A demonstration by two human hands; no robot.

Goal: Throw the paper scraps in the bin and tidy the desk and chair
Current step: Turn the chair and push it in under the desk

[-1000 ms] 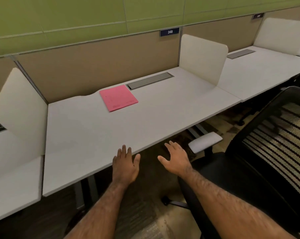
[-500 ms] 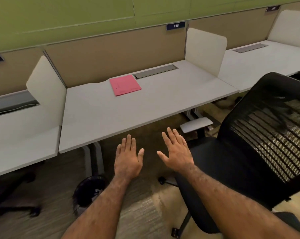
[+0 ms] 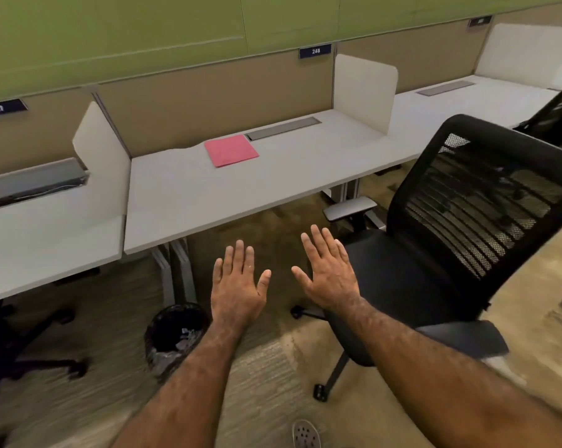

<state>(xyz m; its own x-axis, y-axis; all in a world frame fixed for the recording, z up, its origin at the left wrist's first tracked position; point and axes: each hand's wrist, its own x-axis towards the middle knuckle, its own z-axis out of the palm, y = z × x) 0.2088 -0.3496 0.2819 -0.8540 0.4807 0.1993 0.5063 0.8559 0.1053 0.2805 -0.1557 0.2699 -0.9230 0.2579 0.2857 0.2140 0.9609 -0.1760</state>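
A white desk [image 3: 273, 185] carries a pink folder [image 3: 231, 150] near its back edge. A black mesh office chair [image 3: 451, 240] stands to the right of the desk, turned away from it. A black bin [image 3: 176, 337] with a liner sits on the floor under the desk's left leg, with paper scraps inside. My left hand [image 3: 239, 282] and my right hand [image 3: 329, 270] hover side by side in front of the desk, palms down, fingers spread, holding nothing. The right hand is just left of the chair seat.
White dividers [image 3: 363, 88] separate neighbouring desks on both sides. A grey cable cover [image 3: 283, 127] is set into the desk by the tan back panel. Another chair's base [image 3: 21, 357] is at the lower left, a second black chair [image 3: 560, 105] at far right. A shoe [image 3: 305, 433] shows below.
The view has pulled back from the desk, bringing the bin and the chair base into sight. Both hands have stayed open and spread out in front of me.
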